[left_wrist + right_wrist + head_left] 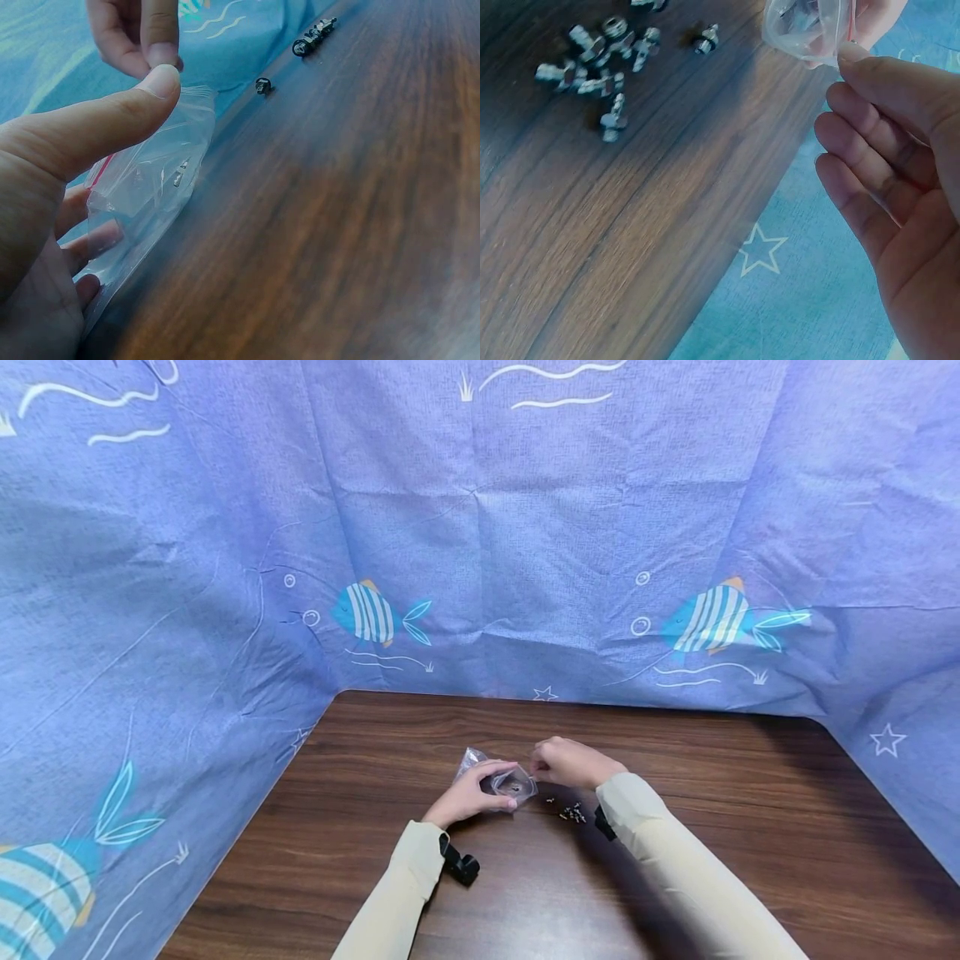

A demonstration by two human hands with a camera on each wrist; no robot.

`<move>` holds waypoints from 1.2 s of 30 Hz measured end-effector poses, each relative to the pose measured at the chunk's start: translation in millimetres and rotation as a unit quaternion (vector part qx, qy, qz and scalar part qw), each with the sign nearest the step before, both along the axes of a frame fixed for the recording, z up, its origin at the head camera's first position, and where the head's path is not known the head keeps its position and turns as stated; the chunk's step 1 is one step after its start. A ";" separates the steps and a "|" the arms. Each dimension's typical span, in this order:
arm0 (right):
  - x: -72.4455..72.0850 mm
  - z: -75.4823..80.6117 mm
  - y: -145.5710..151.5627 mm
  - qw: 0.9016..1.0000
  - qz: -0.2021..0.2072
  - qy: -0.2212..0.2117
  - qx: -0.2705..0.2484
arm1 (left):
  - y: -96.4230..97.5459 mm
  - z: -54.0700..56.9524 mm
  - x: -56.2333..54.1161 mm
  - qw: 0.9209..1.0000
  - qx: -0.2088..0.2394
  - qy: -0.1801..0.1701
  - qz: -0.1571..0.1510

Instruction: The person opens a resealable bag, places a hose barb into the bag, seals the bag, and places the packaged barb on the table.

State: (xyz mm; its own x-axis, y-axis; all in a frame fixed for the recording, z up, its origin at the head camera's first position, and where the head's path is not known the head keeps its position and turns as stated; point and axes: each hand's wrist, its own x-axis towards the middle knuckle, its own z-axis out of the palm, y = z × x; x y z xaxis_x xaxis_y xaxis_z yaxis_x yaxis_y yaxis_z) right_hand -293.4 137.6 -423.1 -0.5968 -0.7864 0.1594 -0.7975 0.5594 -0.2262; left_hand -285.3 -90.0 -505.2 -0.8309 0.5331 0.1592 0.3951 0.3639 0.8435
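Note:
A clear zip-lock bag (pixel 517 786) with a red line along its mouth is held over the table, its mouth spread. My left hand (pixel 474 793) holds it from the left, thumb along the near side and fingers behind the plastic. My right hand (pixel 573 762) pinches the bag's rim at its right corner, the other fingers loosely curled. Inside the bag lies a small metal fitting (pixel 181 172). Several similar metal fittings (pixel 573 813) form a loose pile below my right wrist, and a single fitting (pixel 705 39) lies apart, nearer the bag.
The dark wood-grain table (pixel 360 752) spreads out on all sides. A blue curtain (pixel 555 552) with fish prints hangs along its back and left edges. Black wrist cameras (pixel 459 862) are strapped beneath both pale sleeves.

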 end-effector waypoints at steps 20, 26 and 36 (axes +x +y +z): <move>-0.2 -1.5 -10.6 1.000 0.001 -0.007 0.002 | -0.4 -0.9 -0.5 1.000 -0.004 -0.017 0.001; -0.1 -3.7 -9.4 1.000 0.006 -0.010 0.000 | 1.6 5.6 4.5 1.000 -0.014 -0.015 0.001; 0.7 -6.6 1.8 1.000 0.001 -0.026 -0.001 | 1.6 34.2 20.7 0.999 -0.029 -0.018 -0.003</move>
